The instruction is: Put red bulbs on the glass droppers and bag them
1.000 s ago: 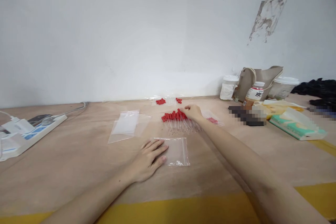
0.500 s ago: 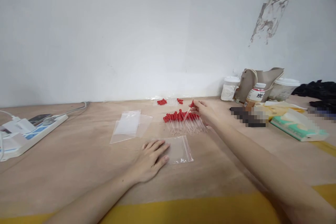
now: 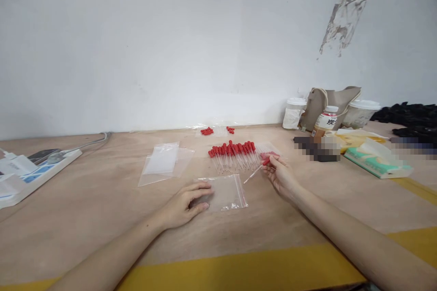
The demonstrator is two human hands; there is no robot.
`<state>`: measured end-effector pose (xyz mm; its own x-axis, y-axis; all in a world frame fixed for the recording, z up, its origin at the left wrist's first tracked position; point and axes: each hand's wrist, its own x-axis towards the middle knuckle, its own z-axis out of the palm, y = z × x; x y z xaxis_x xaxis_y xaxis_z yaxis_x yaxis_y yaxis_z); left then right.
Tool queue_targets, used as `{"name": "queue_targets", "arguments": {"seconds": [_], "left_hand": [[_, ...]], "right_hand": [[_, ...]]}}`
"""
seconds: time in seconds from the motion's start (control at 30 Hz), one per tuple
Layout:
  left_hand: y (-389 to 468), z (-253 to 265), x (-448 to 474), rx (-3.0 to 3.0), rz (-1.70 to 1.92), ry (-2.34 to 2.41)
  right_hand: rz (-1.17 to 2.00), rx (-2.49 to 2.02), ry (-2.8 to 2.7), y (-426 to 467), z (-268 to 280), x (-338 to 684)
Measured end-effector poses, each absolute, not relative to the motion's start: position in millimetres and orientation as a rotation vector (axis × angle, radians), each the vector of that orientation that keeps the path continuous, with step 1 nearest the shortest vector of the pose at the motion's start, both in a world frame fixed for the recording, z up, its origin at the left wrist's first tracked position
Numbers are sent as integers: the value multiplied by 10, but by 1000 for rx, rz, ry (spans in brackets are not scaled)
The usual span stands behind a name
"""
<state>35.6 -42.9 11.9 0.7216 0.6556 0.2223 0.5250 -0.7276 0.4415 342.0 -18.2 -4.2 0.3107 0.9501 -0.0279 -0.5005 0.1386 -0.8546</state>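
Note:
My right hand point(image 3: 282, 176) pinches one dropper point(image 3: 253, 174) by its red bulb; the clear glass tube slants down to the left. A row of several red-bulbed droppers point(image 3: 232, 151) lies just left of that hand, bulbs toward the wall. Behind my right hand is a clear bag point(image 3: 268, 148) with something red in or under it, partly covered by the fingers. My left hand point(image 3: 186, 204) rests with fingers apart on the left end of a clear zip bag point(image 3: 227, 193), whose seal strip faces right.
Clear bags with a white sheet point(image 3: 163, 159) lie left of the droppers. Loose red bulbs point(image 3: 206, 131) sit on plastic by the wall. A power strip point(image 3: 44, 175) stands far left. Cups, a bottle point(image 3: 324, 122), a bag and a tissue pack point(image 3: 377, 161) crowd the right.
My right hand has drawn the dropper from above the row down and to the right. My left hand has slid slightly left on the zip bag. The view has shifted a little.

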Motion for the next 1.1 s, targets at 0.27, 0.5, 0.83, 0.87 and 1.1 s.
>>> {"name": "queue_targets", "arguments": {"seconds": [0.27,0.5,0.83,0.87,1.1], "left_hand": [[-416,82,385,2587,508,945],[-427,98,391,2596,530,966],[-452,87,495,2558,608,945],[-454,91,504,2561,605,940],[-447,100,527,2590,609,952]], "right_hand": [[1241,-898,-542,-231,-69,3317],[1330,-873,-644,-340,-99,3210],[1316,-1029,-1486,-421,-115,3156],[1283,-1026,-1544,-414,-118,3154],[1109,-905,-1772,-406,-79,3062]]}}
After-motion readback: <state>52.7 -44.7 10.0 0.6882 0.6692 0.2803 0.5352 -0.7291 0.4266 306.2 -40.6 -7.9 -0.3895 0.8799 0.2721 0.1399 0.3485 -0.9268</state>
